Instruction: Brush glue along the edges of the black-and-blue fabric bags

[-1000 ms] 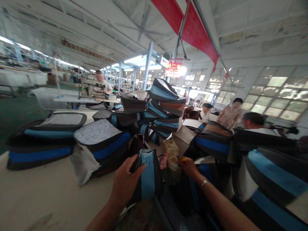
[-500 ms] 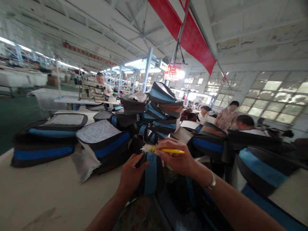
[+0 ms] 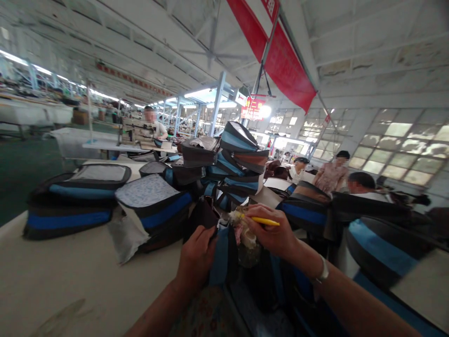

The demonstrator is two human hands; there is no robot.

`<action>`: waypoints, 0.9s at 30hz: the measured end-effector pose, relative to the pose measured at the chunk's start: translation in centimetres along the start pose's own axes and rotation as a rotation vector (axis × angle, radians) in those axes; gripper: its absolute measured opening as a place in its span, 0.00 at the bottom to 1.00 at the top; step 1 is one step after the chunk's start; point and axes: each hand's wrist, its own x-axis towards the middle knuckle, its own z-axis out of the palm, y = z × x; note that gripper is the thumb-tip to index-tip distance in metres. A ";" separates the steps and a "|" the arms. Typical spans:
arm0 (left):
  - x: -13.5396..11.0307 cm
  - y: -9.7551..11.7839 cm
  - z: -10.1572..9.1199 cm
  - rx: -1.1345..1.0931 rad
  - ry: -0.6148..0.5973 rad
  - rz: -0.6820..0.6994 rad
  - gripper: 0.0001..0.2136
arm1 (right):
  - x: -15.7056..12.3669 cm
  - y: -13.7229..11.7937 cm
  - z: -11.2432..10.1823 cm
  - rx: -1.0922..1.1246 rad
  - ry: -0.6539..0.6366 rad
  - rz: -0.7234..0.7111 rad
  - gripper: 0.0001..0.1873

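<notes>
My left hand [image 3: 195, 258] grips a black bag with a light blue stripe [image 3: 220, 255], holding it upright in front of me. My right hand [image 3: 271, 231] holds a yellow-handled brush [image 3: 261, 220], its pale bristle end over the top edge of the bag. A bracelet sits on my right wrist. Just behind the bag stands a small, stained jar or pot [image 3: 249, 248], partly hidden by my hands.
A tall pile of black and blue bags [image 3: 238, 164] rises at the centre of the pale table [image 3: 63, 281], with more bags at left [image 3: 73, 201] and right [image 3: 379, 248]. Several people sit or stand behind the piles. A red banner [image 3: 280, 61] hangs overhead.
My right hand rose from beside the jar with the yellow brush and brought its bristles onto the bag's top edge. My left hand kept its hold on the bag.
</notes>
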 end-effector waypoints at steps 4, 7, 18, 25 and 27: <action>0.1 0.8 0.1 0.173 -0.022 0.266 0.11 | 1.2 -1.9 -1.5 -0.040 0.057 0.055 0.05; 0.2 1.6 0.0 0.268 -0.044 0.366 0.10 | 1.8 -2.9 -1.3 -0.050 -0.049 0.089 0.07; -0.2 2.7 0.0 0.343 -0.039 0.438 0.12 | 3.5 -3.0 -0.2 -0.371 -0.377 0.001 0.09; -0.5 3.6 0.1 0.316 -0.057 0.443 0.14 | 4.2 -3.4 1.2 -0.363 -0.438 0.030 0.09; -0.7 3.4 0.2 0.298 -0.051 0.446 0.13 | 4.5 -3.0 1.2 -0.321 -0.432 0.060 0.10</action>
